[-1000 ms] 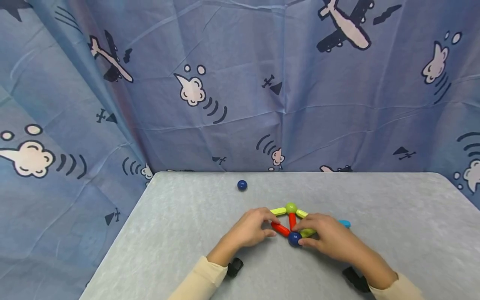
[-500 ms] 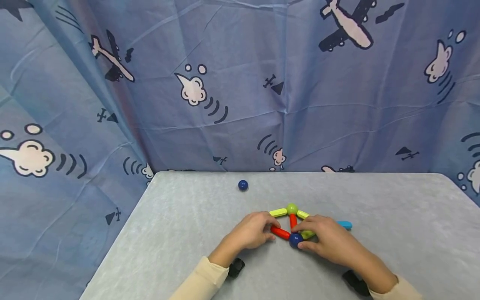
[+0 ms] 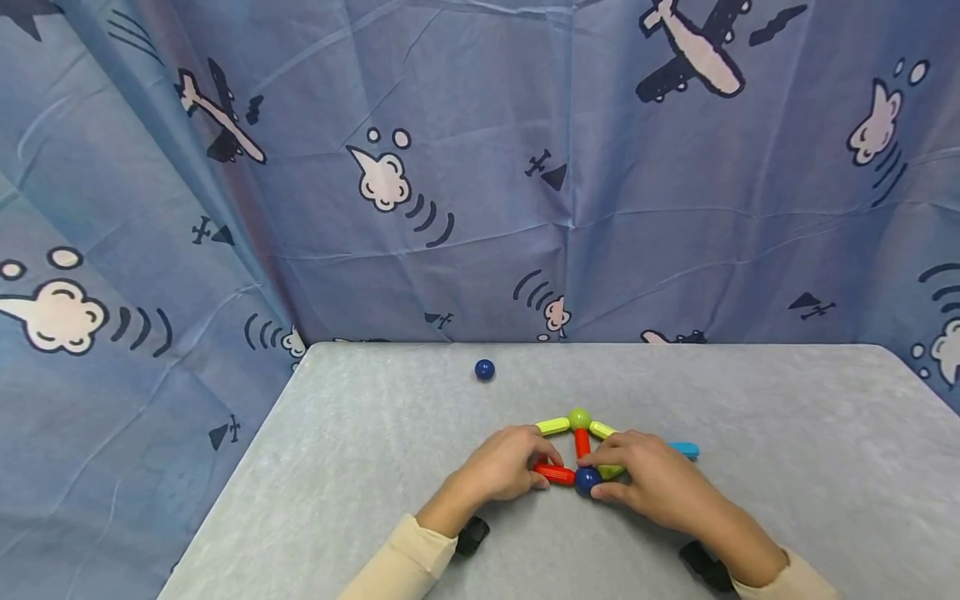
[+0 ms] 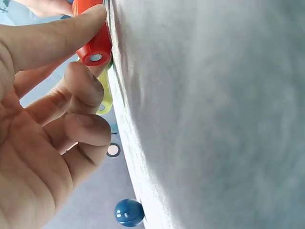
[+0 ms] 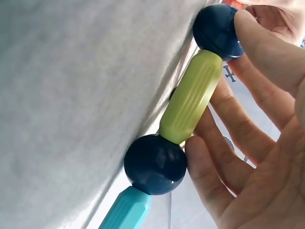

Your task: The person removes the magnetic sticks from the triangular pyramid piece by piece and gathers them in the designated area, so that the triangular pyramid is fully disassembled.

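Observation:
A figure of toy magnetic rods and balls lies on the table. My left hand (image 3: 504,463) pinches a red magnetic rod (image 3: 555,474) between thumb and fingers; its free end shows a metal disc in the left wrist view. The rod's other end meets a dark blue ball (image 3: 588,481), which the thumb and forefinger of my right hand (image 3: 656,479) grip. A second red rod (image 3: 582,442) runs from near that ball to a green ball (image 3: 579,418). In the right wrist view, a green rod (image 5: 193,98) joins the gripped ball to another blue ball (image 5: 155,164).
Two yellow-green rods, a left one (image 3: 553,426) and a right one (image 3: 602,429), branch from the green ball. A light blue rod (image 3: 685,450) sticks out beyond my right hand. One loose blue ball (image 3: 484,370) lies near the table's back edge, before a patterned curtain (image 3: 450,275).
The red rod's free end has swung toward me, so the rod lies flatter across the view. My left fingers have closed from beside it to a pinch. The right hand keeps its grip.

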`<state>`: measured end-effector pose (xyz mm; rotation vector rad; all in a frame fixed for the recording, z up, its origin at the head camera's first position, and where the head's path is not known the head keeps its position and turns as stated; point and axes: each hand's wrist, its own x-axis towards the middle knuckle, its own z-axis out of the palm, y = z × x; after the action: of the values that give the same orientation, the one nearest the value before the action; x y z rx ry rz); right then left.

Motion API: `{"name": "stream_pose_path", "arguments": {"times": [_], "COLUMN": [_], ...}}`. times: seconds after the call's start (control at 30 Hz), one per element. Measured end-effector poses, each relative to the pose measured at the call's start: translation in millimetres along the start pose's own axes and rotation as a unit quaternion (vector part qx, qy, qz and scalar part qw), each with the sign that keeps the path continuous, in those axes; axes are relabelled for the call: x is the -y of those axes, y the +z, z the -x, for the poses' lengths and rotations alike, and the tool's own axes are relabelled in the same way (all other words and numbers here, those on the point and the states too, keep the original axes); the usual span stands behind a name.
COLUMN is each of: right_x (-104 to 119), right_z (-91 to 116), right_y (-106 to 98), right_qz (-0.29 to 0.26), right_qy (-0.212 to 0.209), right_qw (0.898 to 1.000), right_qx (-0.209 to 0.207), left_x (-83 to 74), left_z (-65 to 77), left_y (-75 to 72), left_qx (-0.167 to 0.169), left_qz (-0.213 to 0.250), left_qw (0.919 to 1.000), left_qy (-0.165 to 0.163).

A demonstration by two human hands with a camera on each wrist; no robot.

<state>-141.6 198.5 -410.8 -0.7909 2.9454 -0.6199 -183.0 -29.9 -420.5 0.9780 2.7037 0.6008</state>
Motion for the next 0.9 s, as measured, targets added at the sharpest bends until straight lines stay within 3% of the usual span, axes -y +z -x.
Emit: {"name": "stream_pose_path", "arguments": {"times": [0.23, 0.9], "right_x": [0.0, 0.0], "right_z": [0.4, 0.8], "right_y": [1.3, 2.3], "right_qz": [0.01, 0.007], "right_qy": [0.002, 0.024], "right_qw": [1.0, 1.0], "right_qx": [-0.014, -0.016], "left_x": [-0.2, 1.0], "left_z": [2.6, 4.8], "left_y": [-0.2, -2.9], "left_qx": [-0.012, -0.039], "left_qz": [0.019, 0.025], "left_qw": [0.9994, 0.9973], "left_qy": [-0.028, -0.056]}}
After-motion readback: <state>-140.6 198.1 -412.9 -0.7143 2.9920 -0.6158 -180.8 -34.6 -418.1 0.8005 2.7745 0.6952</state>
